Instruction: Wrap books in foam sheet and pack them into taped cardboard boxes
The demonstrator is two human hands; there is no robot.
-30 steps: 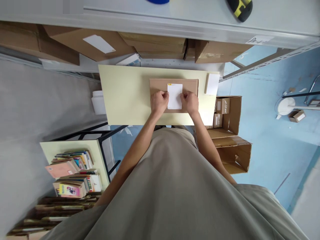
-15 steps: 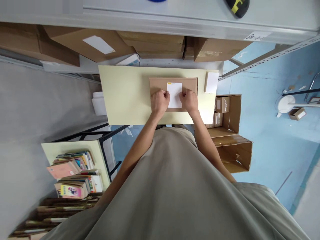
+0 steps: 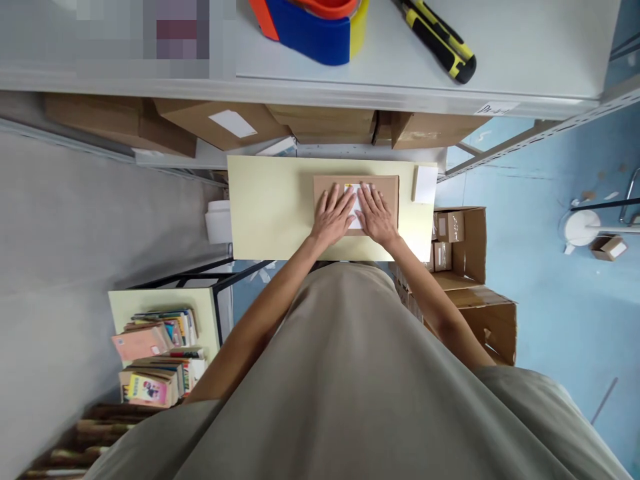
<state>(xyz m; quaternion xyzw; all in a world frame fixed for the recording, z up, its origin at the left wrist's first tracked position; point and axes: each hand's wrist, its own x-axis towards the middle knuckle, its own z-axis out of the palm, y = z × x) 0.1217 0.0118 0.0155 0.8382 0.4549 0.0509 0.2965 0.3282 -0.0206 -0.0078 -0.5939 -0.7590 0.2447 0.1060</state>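
A brown cardboard box lies on the pale yellow tabletop in front of me. On its top face is a white label with a small yellow mark at the upper left corner. My left hand rests flat over the label's left side and the cardboard, fingers stretched out. Flat across the label's right side lies my right hand, its fingers extended too. Between them they cover much of the label. A stack of white labels sits at the table's right end.
Above the table, a grey shelf carries a blue and orange tape dispenser and a yellow-black utility knife. Cartons fill the level below. Open cardboard boxes stand at right; books are piled lower left.
My hands have gone from pinching the label's two side edges to lying flat over it with fingers spread. The view has shifted, showing more of the upper shelf.
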